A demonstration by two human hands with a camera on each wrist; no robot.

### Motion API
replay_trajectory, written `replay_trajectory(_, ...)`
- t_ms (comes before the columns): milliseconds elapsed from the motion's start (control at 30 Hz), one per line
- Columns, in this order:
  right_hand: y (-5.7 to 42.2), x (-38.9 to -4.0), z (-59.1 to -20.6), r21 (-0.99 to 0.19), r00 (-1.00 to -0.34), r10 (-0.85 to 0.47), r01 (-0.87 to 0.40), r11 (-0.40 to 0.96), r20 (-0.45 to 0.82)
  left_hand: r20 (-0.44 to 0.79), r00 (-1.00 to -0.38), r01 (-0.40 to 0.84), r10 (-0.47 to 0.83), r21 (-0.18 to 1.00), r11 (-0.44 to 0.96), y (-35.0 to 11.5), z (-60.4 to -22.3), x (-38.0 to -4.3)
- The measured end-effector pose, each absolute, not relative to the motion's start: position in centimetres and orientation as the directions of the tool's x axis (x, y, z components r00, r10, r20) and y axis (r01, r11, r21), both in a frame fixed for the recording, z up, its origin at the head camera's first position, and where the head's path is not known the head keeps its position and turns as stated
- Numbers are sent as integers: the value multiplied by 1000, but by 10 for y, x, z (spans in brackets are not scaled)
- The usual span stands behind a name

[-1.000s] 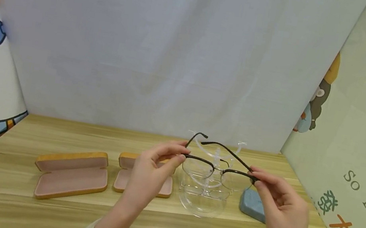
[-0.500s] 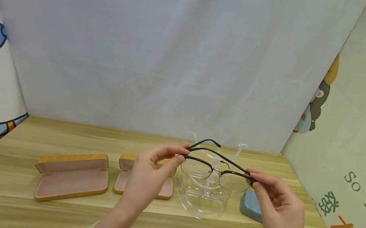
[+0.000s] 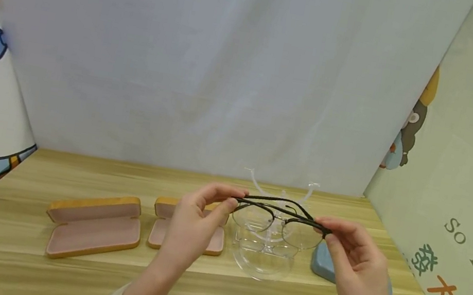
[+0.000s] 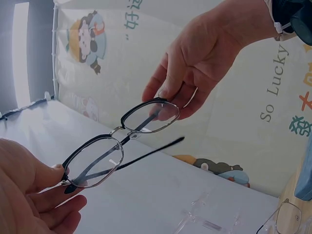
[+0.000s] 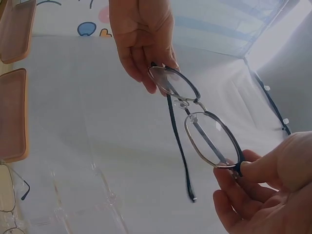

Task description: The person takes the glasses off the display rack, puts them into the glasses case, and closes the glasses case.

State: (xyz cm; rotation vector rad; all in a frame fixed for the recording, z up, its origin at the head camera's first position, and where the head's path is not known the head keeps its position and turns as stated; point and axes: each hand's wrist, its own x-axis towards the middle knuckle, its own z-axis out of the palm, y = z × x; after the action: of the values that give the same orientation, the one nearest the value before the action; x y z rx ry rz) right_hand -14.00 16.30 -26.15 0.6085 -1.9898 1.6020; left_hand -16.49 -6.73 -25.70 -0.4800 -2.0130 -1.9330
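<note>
I hold the black-browed glasses (image 3: pixel 279 219) up in front of the clear stand (image 3: pixel 259 270), stretched between my two hands, their arms angled inward behind the lenses. My left hand (image 3: pixel 197 220) pinches the left end by the hinge, thumb against fingertips; my right hand (image 3: pixel 360 265) pinches the right end the same way. On the clear stand, behind and below what I'm holding, sits a pair of thin wire-rimmed glasses (image 3: pixel 264 248). Left of the stand are two open yellow cases, the nearer one (image 3: pixel 161 227) partly behind my left hand, the farther one (image 3: pixel 95 232) in full view; right of it is a blue case (image 3: pixel 326 265), partly covered by my right hand. On the pale green wall panel (image 3: pixel 465 154), right of the stand, I read "So Lucky" and "發大财"; higher up, "好" starts another line, cut off by the left wrist view's edge.
</note>
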Motion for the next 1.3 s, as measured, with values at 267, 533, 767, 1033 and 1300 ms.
replay_trajectory(267, 160, -140, -264, -748, -765, -15, -633, 199, 644, 445, -894, 444, 57, 895, -43, -67, -257, -164)
replay_trajectory(533, 154, -145, -266, -781, -781, 59, -613, 124, 622, 419, -907, 417, 40, 907, -53, -68, -257, -170)
replay_trajectory(767, 148, -151, -271, -857, -840, 171, -500, 129, 515, 371, -926, 370, 77, 929, -27, -79, -266, -176)
replay_trajectory(1033, 133, -161, -283, -940, -905, 256, -338, 55, 341, 313, -947, 319, 63, 941, 113, -97, -276, -178)
replay_trajectory(1300, 116, -165, -293, -930, -907, 216, -367, 18, 362, 263, -964, 252, -29, 946, 205, -114, -283, -179)
